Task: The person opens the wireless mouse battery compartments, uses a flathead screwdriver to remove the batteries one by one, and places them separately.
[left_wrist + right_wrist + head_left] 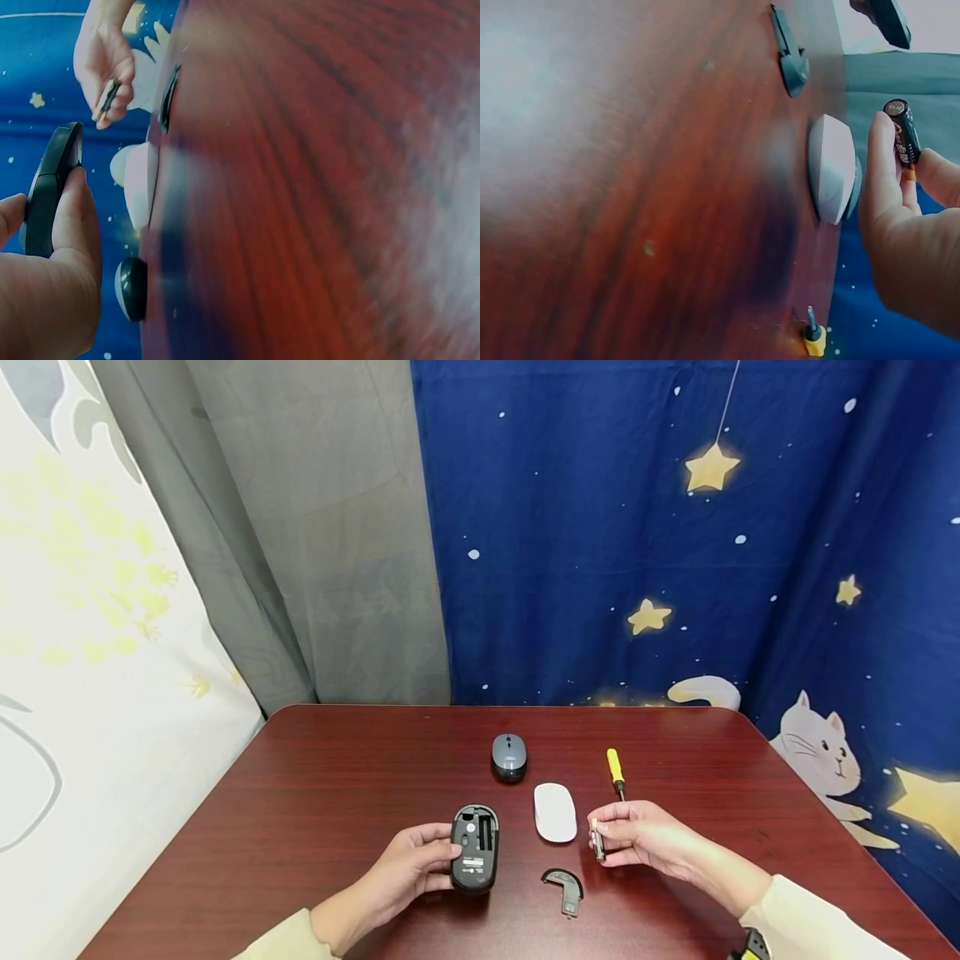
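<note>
My left hand (pixel 405 870) grips a black computer mouse (pixel 474 870) by its side, thumb over the edge. The mouse is held underside up, and its battery compartment (pixel 485 832) lies uncovered with a dark slot showing. Between thumb and fingers, my right hand (pixel 651 835) pinches a battery (pixel 903 133), black with an orange-gold end. On the table between the hands lies a black curved battery cover (pixel 572 893) with a straight tab. Seen from the left wrist, the held mouse (pixel 51 191) is edge-on and above the tabletop.
A white mouse (pixel 555 812) sits on the dark red table (pixel 360 760) between the hands, slightly farther back. Behind it is a grey and black mouse (pixel 509 755). A yellow-handled screwdriver (pixel 615 767) lies just beyond the right hand. Curtains (pixel 570 568) hang behind the table.
</note>
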`<state>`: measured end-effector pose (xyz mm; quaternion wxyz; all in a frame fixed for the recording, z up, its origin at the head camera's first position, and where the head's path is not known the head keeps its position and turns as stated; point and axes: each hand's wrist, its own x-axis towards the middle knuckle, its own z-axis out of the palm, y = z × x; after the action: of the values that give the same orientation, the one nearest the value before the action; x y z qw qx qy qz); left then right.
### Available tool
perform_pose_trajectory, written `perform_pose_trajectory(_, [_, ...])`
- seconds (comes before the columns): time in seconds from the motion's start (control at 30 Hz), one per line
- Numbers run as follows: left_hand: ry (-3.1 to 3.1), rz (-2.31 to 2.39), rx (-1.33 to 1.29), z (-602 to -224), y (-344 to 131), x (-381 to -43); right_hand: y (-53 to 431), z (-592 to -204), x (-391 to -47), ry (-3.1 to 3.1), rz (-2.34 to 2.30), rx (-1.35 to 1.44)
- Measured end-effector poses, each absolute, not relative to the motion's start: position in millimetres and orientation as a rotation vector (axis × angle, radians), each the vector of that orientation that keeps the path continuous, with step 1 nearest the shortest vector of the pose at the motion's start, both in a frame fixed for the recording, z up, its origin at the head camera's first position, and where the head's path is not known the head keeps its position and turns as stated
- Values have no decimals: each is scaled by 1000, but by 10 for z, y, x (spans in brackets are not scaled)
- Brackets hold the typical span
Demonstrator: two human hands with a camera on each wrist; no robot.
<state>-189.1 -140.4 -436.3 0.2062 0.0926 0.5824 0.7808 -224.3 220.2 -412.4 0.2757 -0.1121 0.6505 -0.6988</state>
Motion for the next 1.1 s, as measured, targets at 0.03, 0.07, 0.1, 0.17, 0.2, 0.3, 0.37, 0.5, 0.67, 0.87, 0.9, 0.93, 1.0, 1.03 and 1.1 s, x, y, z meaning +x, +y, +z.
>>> perform_pose_trajectory(0.03, [1626, 2181, 253, -4352, -1419, -1902, 2199, -4137, -2230, 1749, -1878, -298])
perform_pose_trajectory(0.07, [1631, 2187, 251, -4340, -1435, -1914, 2195, -4151, -2218, 1753, -1877, -294])
perform_pose_trajectory(0.1, [1639, 2192, 244, -4328, -1451, -1926, 2192, -4166, -2206, 1757, -1878, -292])
perform_pose_trajectory(0.17, [1657, 2199, 239, -4310, -1486, -1958, 2189, -4195, -2185, 1770, -1879, -286])
perform_pose_trajectory(0.2, [1665, 2204, 235, -4302, -1506, -1975, 2188, -4210, -2176, 1779, -1879, -281])
perform_pose_trajectory(0.3, [1689, 2218, 222, -4279, -1569, -2031, 2185, -4255, -2153, 1826, -1872, -255])
perform_pose_trajectory(0.37, [1700, 2231, 216, -4265, -1616, -2074, 2181, -4288, -2138, 1877, -1860, -236])
perform_pose_trajectory(0.5, [1718, 2271, 178, -4239, -1718, -2163, 2175, -4345, -2097, 1965, -1836, -210])
perform_pose_trajectory(0.67, [1751, 2323, 112, -4210, -1860, -2268, 2158, -4391, -2054, 2009, -1839, -185])
perform_pose_trajectory(0.87, [1802, 2372, 26, -4193, -2058, -2404, 2144, -4441, -2024, 2043, -1838, -173])
perform_pose_trajectory(0.9, [1813, 2380, 10, -4195, -2098, -2429, 2143, -4449, -2023, 2054, -1834, -171])
perform_pose_trajectory(0.93, [1830, 2381, 1, -4196, -2141, -2454, 2142, -4457, -2022, 2066, -1829, -168])
perform_pose_trajectory(1.0, [1868, 2375, -13, -4200, -2235, -2508, 2138, -4466, -2020, 2098, -1817, -160])
perform_pose_trajectory(1.03, [1889, 2370, -20, -4202, -2285, -2534, 2134, -4467, -2019, 2118, -1810, -157])
perform_pose_trajectory(1.1, [1926, 2358, -32, -4205, -2389, -2587, 2123, -4466, -2018, 2159, -1793, -150])
